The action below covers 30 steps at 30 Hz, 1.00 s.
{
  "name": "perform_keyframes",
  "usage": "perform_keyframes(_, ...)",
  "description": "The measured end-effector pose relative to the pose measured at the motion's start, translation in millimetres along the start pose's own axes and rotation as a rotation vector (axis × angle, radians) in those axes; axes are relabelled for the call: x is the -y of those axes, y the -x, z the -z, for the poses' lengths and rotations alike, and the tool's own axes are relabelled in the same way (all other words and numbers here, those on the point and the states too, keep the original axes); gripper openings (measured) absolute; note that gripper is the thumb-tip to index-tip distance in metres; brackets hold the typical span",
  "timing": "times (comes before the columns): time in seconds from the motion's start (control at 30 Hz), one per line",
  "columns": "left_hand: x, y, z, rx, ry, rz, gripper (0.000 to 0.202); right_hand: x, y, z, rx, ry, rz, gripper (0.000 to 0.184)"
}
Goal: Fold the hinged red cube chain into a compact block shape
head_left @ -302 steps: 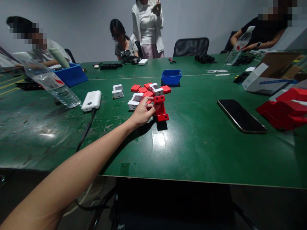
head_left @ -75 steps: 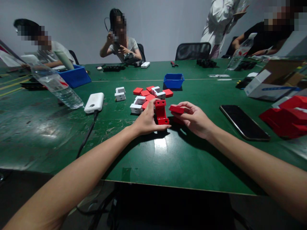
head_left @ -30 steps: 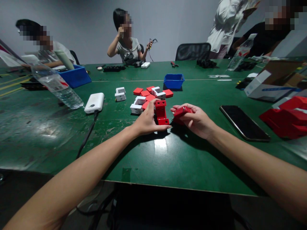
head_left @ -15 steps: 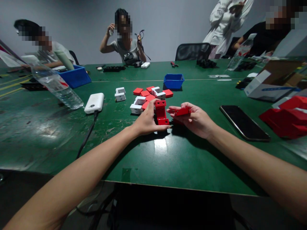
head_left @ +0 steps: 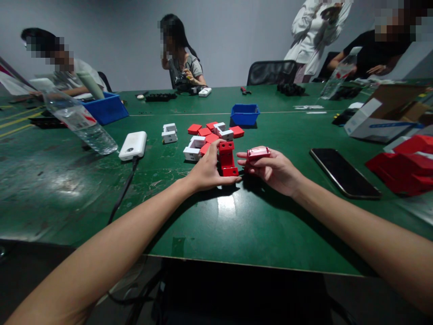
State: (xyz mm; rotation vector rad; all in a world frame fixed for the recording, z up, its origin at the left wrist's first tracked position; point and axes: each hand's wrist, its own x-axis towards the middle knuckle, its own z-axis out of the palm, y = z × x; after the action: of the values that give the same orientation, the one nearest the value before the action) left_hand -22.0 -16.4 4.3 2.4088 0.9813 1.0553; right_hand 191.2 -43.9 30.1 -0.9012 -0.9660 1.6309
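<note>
My left hand [head_left: 204, 172] rests on the green table [head_left: 237, 216] with its fingers curled round a red upright block assembly [head_left: 227, 158], thumb under its base. Just to the right, my right hand [head_left: 274, 169] pinches a small flat red piece [head_left: 258, 153], lifted a little above the table and turned so that its pale glossy face catches the light. Behind the assembly lies a cluster of red and white blocks [head_left: 211, 135]. Two white blocks [head_left: 168, 132] stand apart to the left.
A blue bin [head_left: 245, 113] sits behind the cluster. A white power bank [head_left: 133, 145] with a cable and a lying water bottle [head_left: 81, 122] are left. A black phone [head_left: 344, 173], red parts [head_left: 404, 164] and a cardboard box [head_left: 382, 115] are right. Several other people sit or stand at the far side.
My right hand has turned the red piece in its fingers, so its lighter face now points up. My left hand has stayed on the assembly. The people at the far side have shifted.
</note>
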Motion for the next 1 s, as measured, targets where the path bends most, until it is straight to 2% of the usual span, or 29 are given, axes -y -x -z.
perform_keyframes(0.5, -0.3, 0.2, 0.7, -0.004, -0.006, -0.008, 0.096, -2.6, 3.8, -2.5, -0.010, 0.133, 0.032, 0.050)
perform_keyframes(0.8, -0.2, 1.4, -0.7, -0.007, -0.014, -0.009, 0.099, -5.9, 1.6, 0.0, -0.011, 0.154, 0.068, 0.040)
perform_keyframes(1.0, -1.8, 0.1, 0.4, 0.002, 0.001, 0.010, 0.096, -5.2, 1.9, -1.1, -0.030, 0.113, 0.057, 0.044)
